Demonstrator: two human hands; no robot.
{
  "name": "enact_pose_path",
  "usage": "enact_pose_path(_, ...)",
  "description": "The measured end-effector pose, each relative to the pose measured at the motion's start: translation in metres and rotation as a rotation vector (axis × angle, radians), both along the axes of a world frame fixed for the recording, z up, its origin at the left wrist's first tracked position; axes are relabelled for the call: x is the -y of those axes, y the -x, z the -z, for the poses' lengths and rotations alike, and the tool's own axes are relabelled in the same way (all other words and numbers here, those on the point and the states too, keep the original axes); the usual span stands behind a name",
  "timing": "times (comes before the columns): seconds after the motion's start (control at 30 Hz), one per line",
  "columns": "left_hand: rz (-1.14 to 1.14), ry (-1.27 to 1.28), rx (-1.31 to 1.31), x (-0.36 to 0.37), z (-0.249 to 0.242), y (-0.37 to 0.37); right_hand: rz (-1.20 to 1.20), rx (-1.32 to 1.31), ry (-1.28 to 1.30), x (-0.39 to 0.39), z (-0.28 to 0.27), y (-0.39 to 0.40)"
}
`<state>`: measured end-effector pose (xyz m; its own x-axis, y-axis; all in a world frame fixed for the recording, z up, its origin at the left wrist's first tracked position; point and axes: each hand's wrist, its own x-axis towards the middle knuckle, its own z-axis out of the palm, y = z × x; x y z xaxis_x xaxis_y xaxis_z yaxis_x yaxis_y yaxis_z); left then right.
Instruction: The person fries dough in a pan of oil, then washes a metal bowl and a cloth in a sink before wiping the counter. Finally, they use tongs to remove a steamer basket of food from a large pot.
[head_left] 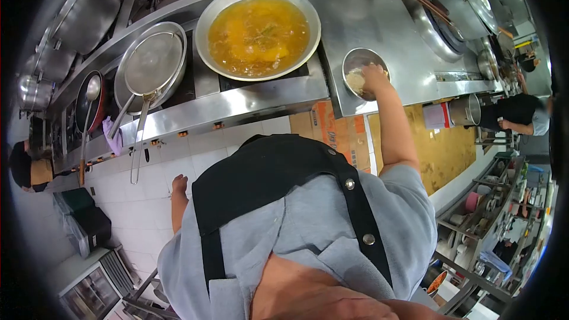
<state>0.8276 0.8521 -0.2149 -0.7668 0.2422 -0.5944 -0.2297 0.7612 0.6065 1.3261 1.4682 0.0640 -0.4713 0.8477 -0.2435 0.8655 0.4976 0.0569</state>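
My right hand [374, 78] reaches down into a small steel bowl [361, 55] on the steel counter. Pale beige food [355, 80] lies in that bowl. The fingers look drawn together, and what they grip is hidden. My left hand [179, 184] hangs low at my side over the floor, loosely curled, and I see nothing in it. A wide pan [314, 29] of bubbling golden oil stands on the stove, left of the bowl. Yellow-orange food [255, 29] floats in the oil.
Left of the pan, a mesh strainer [154, 62] rests across a metal basin [121, 83], handles over the stove edge. A ladle [93, 90] lies on a dark wok [83, 104]. Large pots [92, 15] stand far left. Another person [515, 112] is at right beside a tall pot [465, 109].
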Motion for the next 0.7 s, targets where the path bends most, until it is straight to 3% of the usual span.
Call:
enact_pose_path(0.13,0.106,0.039,-0.053,-0.007,-0.015,-0.006,0.033,-0.026,0.128,-0.003,-0.011,0.004)
enact_pose_path(0.23,0.306,0.254,-0.156,-0.007,-0.001,-0.003,0.043,-0.026,0.188,-0.010,-0.004,0.005)
enact_pose_path(0.33,0.743,0.507,-0.265,-0.004,0.012,0.006,0.074,-0.027,0.245,-0.019,0.007,0.003)
enact_pose_path(0.43,0.971,0.459,-0.455,0.005,0.013,0.001,0.075,-0.064,0.205,-0.025,0.012,0.000)
enact_pose_path(0.67,0.391,0.193,-0.354,-0.001,-0.010,-0.013,0.113,-0.337,0.184,-0.016,-0.041,0.000)
enact_pose_path(0.7,0.647,0.273,-0.432,0.002,-0.004,-0.006,0.101,-0.369,0.163,-0.017,-0.041,-0.002)
